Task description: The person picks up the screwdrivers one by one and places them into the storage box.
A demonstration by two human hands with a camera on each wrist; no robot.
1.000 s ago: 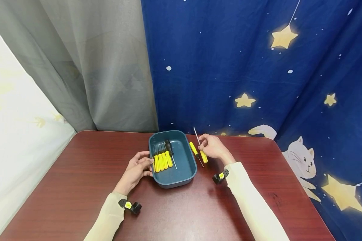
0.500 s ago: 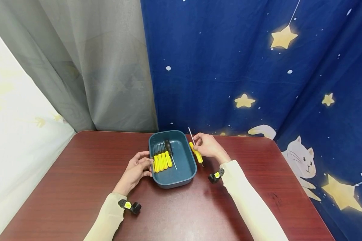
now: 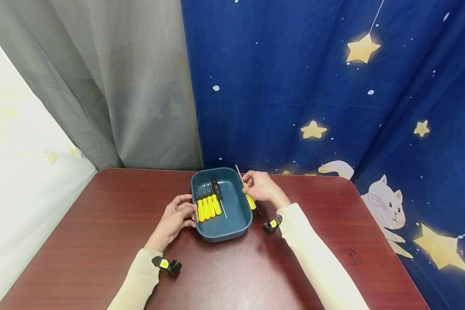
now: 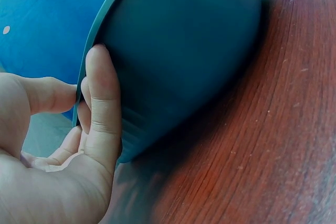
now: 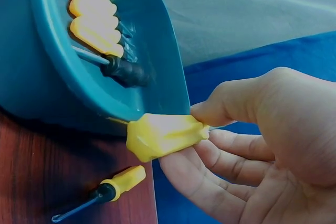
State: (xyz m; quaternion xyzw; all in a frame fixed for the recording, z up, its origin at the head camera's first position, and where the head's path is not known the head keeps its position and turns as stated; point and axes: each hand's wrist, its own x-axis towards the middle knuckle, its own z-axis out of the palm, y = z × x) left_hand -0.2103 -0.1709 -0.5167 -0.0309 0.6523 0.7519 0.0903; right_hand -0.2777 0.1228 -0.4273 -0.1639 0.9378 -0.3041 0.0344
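My left hand (image 3: 175, 218) grips the left rim of a blue plastic bin (image 3: 234, 217). In the left wrist view, the thumb lies on one side of the bin wall (image 4: 178, 45) and the fingers on the other. My right hand (image 3: 264, 187) pinches a yellow-handled screwdriver (image 5: 164, 135) between thumb and fingers, at the bin's right rim, its shaft pointing away. Inside the bin, several yellow-handled screwdrivers (image 3: 206, 209) lie side by side at the left. Beside them is a black-handled screwdriver (image 3: 216, 188).
Another yellow-handled screwdriver (image 5: 126, 181) lies on the table just right of the bin, mostly hidden by my right hand in the head view. The reddish-brown table (image 3: 139, 193) ends at a grey curtain (image 3: 151, 107) and a blue starry curtain (image 3: 255, 107).
My right hand has moved left with the screwdriver, from beyond the one on the table to the bin's right rim. My left hand and the bin have stayed put.
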